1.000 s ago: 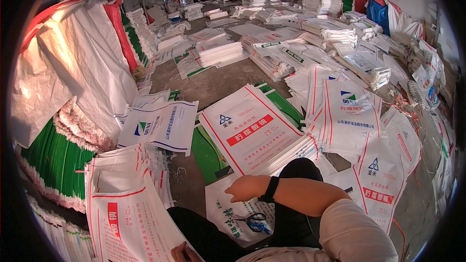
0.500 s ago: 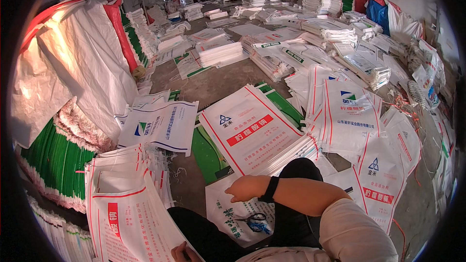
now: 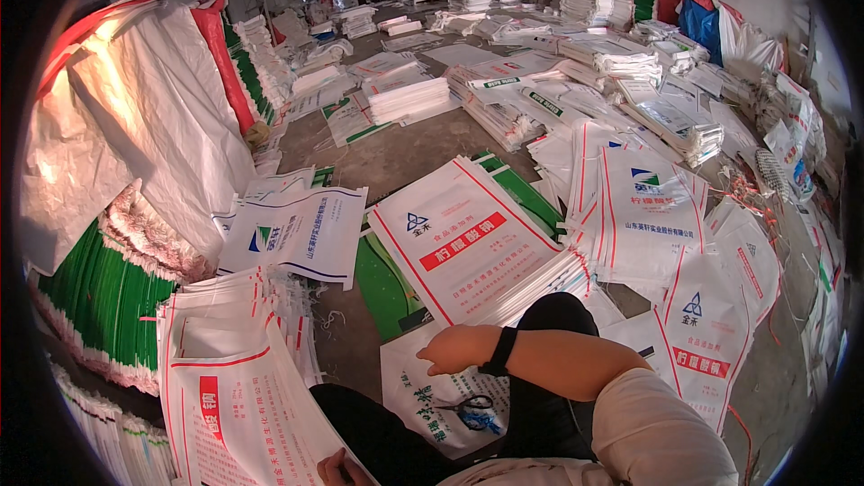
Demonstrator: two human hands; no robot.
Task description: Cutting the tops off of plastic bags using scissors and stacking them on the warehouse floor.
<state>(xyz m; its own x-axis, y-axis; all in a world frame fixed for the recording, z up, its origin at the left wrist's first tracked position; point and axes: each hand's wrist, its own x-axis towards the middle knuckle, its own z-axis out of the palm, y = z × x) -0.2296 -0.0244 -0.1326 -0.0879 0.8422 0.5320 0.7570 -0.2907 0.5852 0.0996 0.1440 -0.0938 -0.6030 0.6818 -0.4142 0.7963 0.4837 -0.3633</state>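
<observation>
At the lower edge, my left hand (image 3: 342, 468) grips the side of a white woven sack (image 3: 243, 414) with red print. That sack lies over a pile of similar sacks at my left, its near part bent up towards me. My right hand (image 3: 459, 349), a black band at its wrist, hovers over my lap with fingers loosely bent and slightly apart; nothing shows in it. Below it, black-handled scissors (image 3: 475, 414) with something blue beside them rest on a white sack with green print (image 3: 409, 378). Just beyond stands a stack of white sacks with red print (image 3: 468, 238).
Sacks with blue print (image 3: 292, 232) lie at the left, near a green bundle (image 3: 99, 301). More printed sacks (image 3: 652, 216) spread over the right side. Further stacks (image 3: 409, 99) fill the hall. Large white sheets (image 3: 162, 99) cover a pile at far left.
The sack in my left hand has shifted very slightly. My right hand and the scissors stay where they were.
</observation>
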